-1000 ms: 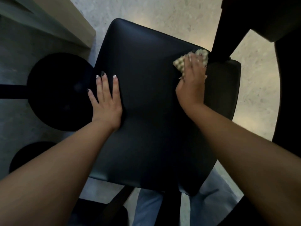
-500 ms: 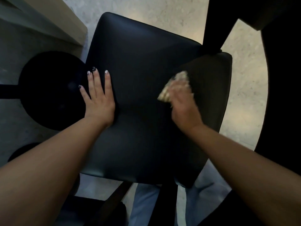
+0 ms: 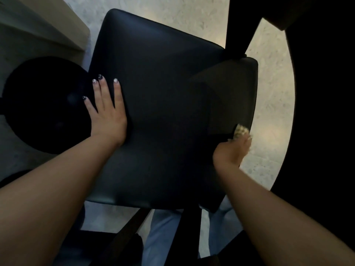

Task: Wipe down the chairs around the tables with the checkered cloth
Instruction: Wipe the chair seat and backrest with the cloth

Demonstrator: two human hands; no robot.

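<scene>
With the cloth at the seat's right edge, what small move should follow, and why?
Probably sweep the right hand and checkered cloth back leftward across the chair seat: the cloth sits at the right rim, while the left hand lies flat at the left edge.

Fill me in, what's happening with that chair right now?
A person is wiping a black padded chair seat. The left hand lies flat, fingers straight, on the seat's left edge. The right hand presses the checkered cloth at the seat's right edge, near the front corner; it is motion-blurred, so the grip is unclear. A round black table base sits on the floor to the left.
</scene>
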